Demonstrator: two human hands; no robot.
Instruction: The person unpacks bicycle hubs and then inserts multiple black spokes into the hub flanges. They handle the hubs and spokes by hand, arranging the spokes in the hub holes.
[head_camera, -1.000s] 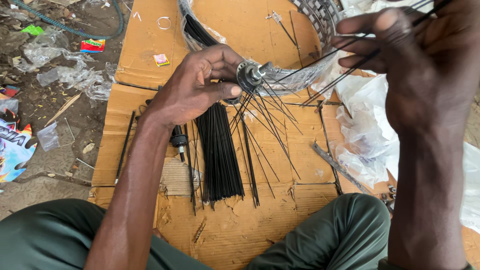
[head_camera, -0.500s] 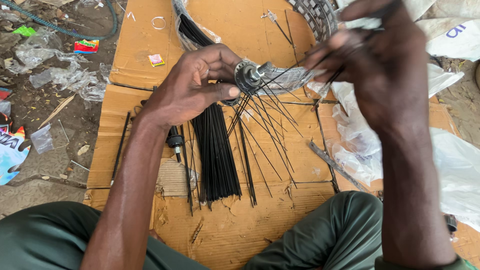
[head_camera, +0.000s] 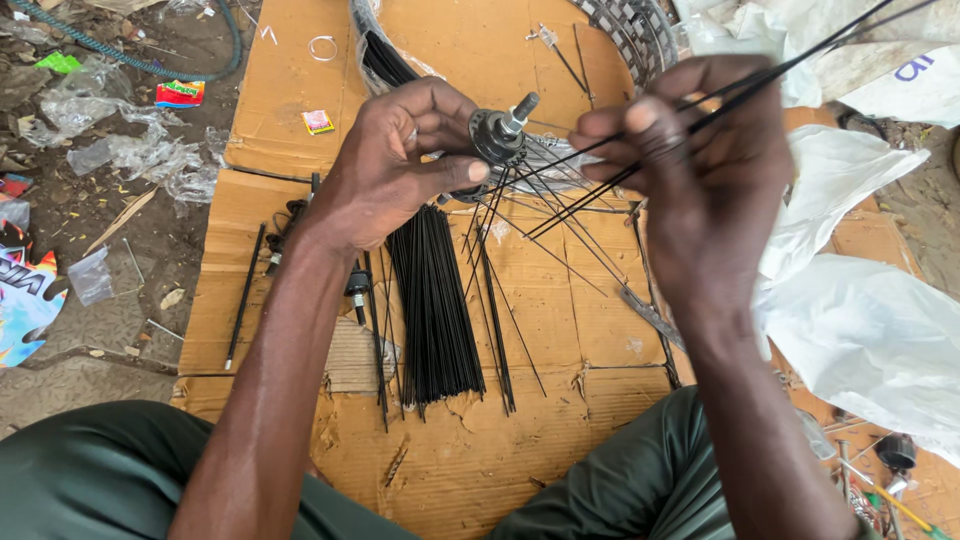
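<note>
Black spokes (head_camera: 640, 165) are pinched in the right hand (head_camera: 700, 170), seemingly threaded at the hub (head_camera: 497, 135) gripped by the left hand (head_camera: 400, 165) over cardboard (head_camera: 560, 320)

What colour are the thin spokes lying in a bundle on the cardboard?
Black, seen clearly in the head view: the bundle of spokes lies on brown cardboard.

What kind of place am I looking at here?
Probably an outdoor, ground-level bicycle repair spot: flattened cardboard laid over littered dirt, a bundle of black spokes on it, and a wheel hub held in the left hand.
</note>
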